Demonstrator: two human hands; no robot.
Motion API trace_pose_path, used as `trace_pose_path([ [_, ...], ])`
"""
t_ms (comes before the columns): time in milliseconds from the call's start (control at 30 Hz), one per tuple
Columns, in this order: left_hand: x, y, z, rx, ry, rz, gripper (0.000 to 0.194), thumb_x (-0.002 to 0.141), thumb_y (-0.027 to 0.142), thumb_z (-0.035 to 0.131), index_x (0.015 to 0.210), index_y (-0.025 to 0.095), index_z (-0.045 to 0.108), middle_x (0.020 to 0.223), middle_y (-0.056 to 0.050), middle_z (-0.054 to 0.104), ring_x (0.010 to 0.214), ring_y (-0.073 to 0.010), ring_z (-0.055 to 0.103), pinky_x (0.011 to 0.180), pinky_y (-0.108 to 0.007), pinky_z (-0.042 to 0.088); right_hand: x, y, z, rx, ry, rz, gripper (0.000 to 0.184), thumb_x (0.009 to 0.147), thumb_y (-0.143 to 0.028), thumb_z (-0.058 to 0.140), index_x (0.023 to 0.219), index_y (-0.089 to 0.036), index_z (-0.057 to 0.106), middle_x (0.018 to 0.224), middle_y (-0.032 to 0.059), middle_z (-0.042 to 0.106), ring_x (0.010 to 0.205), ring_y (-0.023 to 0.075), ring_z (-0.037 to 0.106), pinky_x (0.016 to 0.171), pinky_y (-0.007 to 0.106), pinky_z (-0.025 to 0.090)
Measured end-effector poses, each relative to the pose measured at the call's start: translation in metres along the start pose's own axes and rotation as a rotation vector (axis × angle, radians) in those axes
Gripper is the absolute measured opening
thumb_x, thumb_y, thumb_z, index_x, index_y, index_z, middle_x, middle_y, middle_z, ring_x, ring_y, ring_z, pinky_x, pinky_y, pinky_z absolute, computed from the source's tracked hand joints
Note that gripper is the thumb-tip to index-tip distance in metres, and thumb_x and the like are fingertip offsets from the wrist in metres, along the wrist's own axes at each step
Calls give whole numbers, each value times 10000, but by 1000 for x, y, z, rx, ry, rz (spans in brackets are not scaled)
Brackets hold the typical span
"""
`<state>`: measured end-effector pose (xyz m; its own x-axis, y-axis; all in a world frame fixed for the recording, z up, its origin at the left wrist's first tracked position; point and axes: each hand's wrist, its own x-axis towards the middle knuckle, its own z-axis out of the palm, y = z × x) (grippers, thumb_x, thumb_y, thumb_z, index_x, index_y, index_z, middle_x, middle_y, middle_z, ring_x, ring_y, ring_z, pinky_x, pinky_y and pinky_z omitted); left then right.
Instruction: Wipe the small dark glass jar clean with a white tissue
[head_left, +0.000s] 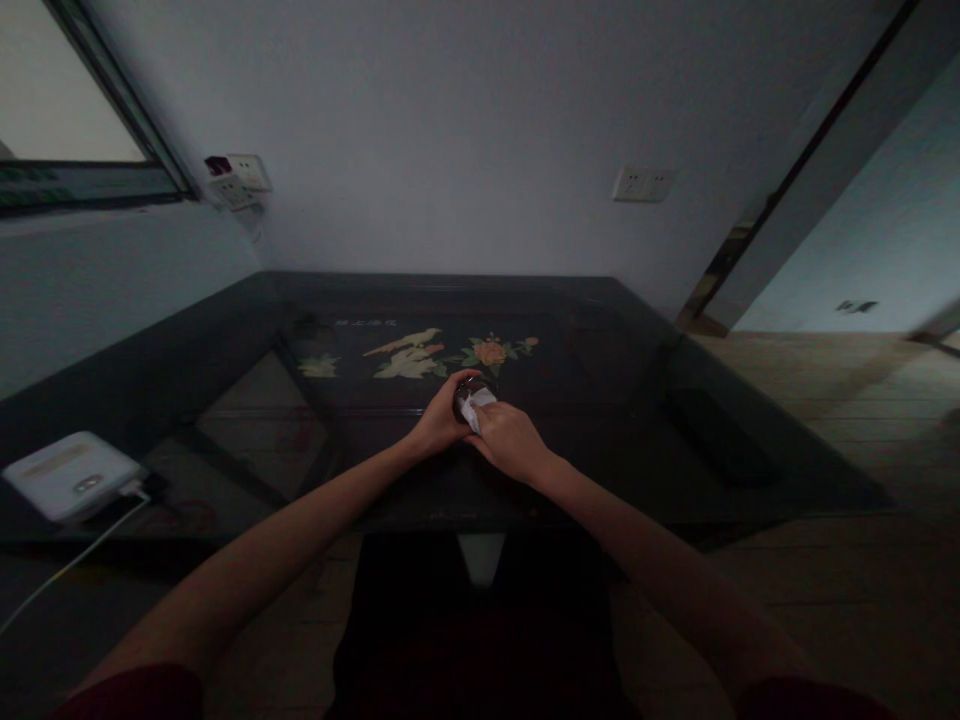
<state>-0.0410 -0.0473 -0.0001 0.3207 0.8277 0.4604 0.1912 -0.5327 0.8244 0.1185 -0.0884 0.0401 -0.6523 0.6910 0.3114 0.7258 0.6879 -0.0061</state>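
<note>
Both my hands meet over the middle of a dark glass-topped table (600,330). My left hand (439,420) is wrapped round a small dark round object, perhaps a glass or jar (469,392), holding it from the left. My right hand (510,440) is closed on a small white piece, like a tissue or cloth (478,407), pressed against that object. The room is dim and the object's details are hard to make out.
The table carries a painted bird-and-flower pattern (442,352). A white device (71,475) with a white cable (75,560) lies at the table's left edge. Wall sockets (238,180) sit by the window, and another socket plate (643,184) on the back wall. A doorway opens at right.
</note>
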Motion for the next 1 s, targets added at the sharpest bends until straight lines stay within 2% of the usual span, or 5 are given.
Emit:
trace_pose_path([
  [167,0,-1,-1,134,74,62,720,610,144,717,1268,167,425,1245,-135,528,1154,-270,523,1028,-421,382,4,-11,1,-148,6,-2,137,886,-147,510,972,-93,600,942,136,681,879,221,636,820,330,491],
  [333,-2,3,0,242,102,90,572,734,155,613,1278,197,440,1218,-109,540,1143,-240,526,1010,-403,398,5,-21,10,-254,40,64,259,889,-65,407,1063,6,585,1011,213,663,949,265,625,901,393,473],
  [467,-2,5,1,269,111,75,565,755,161,603,1292,205,432,1213,-106,537,1136,-234,524,1004,-400,403,6,-21,19,-259,99,125,338,888,-59,387,1167,63,534,1154,275,607,1108,288,570,1035,423,391],
  [700,0,1,0,241,85,67,653,701,122,631,1311,195,407,1278,-116,514,1174,-241,506,1034,-405,381,8,-13,28,-227,152,129,435,885,-23,324,1298,47,444,1315,253,516,1212,283,499,1055,450,373],
  [1000,-1,6,1,279,118,86,563,760,143,581,1299,216,434,1223,-102,545,1125,-223,535,1000,-394,411,7,-20,18,-260,95,134,352,899,-66,365,1182,48,541,1162,248,615,1111,282,559,1043,431,369],
])
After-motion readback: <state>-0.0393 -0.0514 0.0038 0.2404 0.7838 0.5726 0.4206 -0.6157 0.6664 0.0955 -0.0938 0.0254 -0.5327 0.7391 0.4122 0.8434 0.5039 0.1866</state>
